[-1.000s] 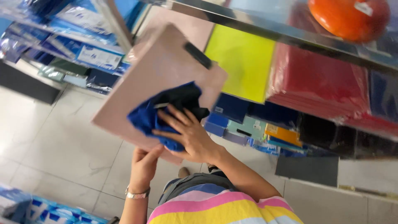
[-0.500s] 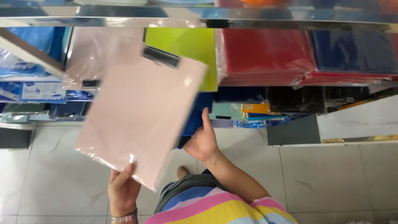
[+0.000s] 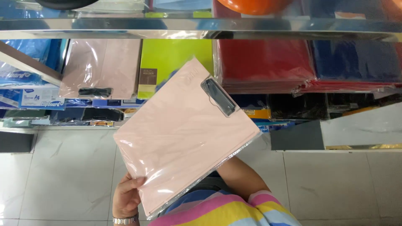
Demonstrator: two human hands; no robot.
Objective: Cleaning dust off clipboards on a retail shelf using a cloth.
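Observation:
A pale pink clipboard [image 3: 184, 134] wrapped in clear plastic, with a dark clip near its top right corner, fills the middle of the view, tilted. My left hand [image 3: 125, 197] grips its lower left edge, thumb on the front; a metal watch band shows at the wrist. My right forearm [image 3: 243, 178] passes behind the board's lower right edge, and my right hand is hidden behind the board. Whether it touches the board cannot be seen.
A metal shelf rail [image 3: 201, 28] runs across the top. Under it stand another pink clipboard [image 3: 100, 69], a lime green folder [image 3: 176, 62], red folders [image 3: 264, 65] and dark blue folders [image 3: 356, 62] in plastic. Blue boxed stock [image 3: 29, 96] sits at left. The floor is white tile [image 3: 67, 175].
The clipboard has swung to the right and turned clockwise. My right hand, visible beside the board half a second ago, has gone behind it. The blue item seen a second ago is gone.

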